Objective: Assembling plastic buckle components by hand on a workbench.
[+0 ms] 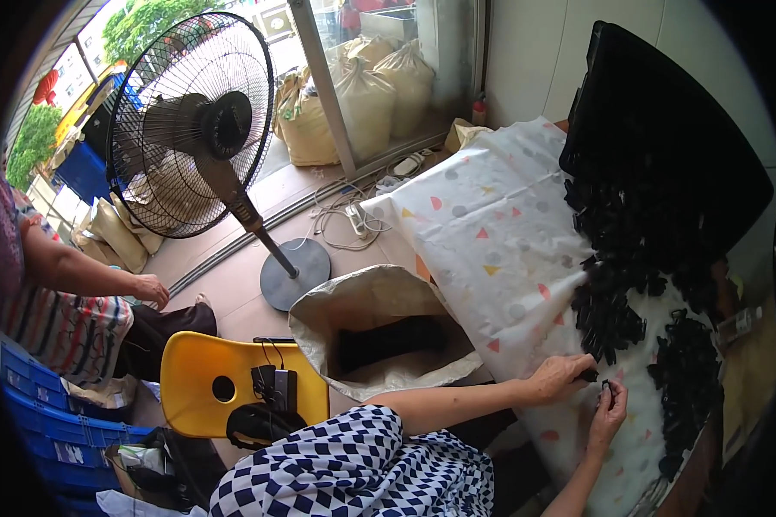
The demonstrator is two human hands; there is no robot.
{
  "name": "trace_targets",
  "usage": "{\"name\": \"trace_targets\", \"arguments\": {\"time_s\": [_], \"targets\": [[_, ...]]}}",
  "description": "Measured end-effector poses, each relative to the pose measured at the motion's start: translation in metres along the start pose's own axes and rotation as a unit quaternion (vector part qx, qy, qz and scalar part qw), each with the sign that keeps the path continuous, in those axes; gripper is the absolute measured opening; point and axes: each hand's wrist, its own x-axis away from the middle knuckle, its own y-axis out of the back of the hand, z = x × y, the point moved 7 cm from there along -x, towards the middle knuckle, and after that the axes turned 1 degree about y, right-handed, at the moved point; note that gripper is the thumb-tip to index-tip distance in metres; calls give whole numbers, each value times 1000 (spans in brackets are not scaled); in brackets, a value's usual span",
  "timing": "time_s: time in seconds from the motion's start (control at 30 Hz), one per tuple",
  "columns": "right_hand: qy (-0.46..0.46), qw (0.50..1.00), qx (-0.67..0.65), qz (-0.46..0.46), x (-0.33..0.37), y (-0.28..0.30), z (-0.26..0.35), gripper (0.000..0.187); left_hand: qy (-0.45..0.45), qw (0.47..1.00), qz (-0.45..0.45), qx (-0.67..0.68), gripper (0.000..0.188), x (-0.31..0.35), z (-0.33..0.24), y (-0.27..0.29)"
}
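In the head view, my left hand (559, 376) sits at the lower right of the frame, fingers pinched down on a small black plastic part (588, 376) that lies on the table cloth (491, 233). My right hand (609, 412) is just below and to the right of it, raised a little, with thumb and forefinger closed on a second small black piece (605, 387). Both pieces are tiny, dark and matte, with a blocky clip-like shape; I cannot make out finer detail at this size.

The two hands are close together, nearly touching, at the near edge of a large heap of black parts (638, 284) of the same kind, which spreads up the right side of the frame. The cloth is white with scattered orange, yellow and grey shapes. At the upper right a black tray (664, 112) stands tilted against the wall, over the top of the heap.

Lower centre, an open grey sack (362, 302) stands on the floor beside the table, dark inside. Left of it is a yellow chair (190, 370) with a black device and cable on its seat. A standing fan (190, 129) fills the upper left, and another person's hand (151, 289) rests at the left edge. Blue crates (43, 414) are stacked at the lower left.
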Motion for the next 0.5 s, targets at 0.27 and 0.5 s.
{"name": "trace_targets", "arguments": {"time_s": [0.27,0.5], "targets": [[38,998,41,7,0,-5,3,16,11,999,-28,23,27,6,5,1],[68,996,56,-1,2,-3,5,15,1,1000,-25,-7,26,9,1,1]]}}
